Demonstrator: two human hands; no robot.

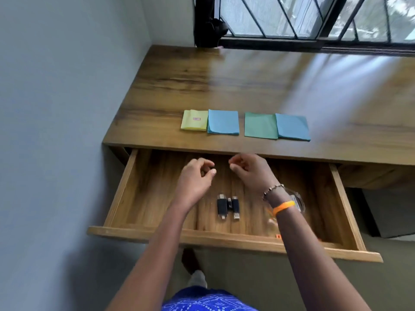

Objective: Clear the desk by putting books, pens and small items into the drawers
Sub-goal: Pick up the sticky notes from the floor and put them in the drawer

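Note:
The wooden drawer [125,191] stands pulled out under the desk [224,81]. Inside it lie two black USB sticks [228,207] side by side. My left hand [196,176] and my right hand [251,170] hover over the drawer's back part, fingers loosely curled, holding nothing. On the desk's front edge sit four sticky-note pads in a row: a yellow pad [194,120], a blue pad [223,121], a green pad [260,125] and another blue pad [292,127]. A clear plastic item [297,199] and small orange pieces [278,236] lie in the drawer, partly hidden by my right forearm.
A grey wall [56,108] runs close along the desk's left side. A barred window [314,16] is behind the desk, with a dark object [211,25] at its left corner. My foot [197,278] is on the floor below the drawer front.

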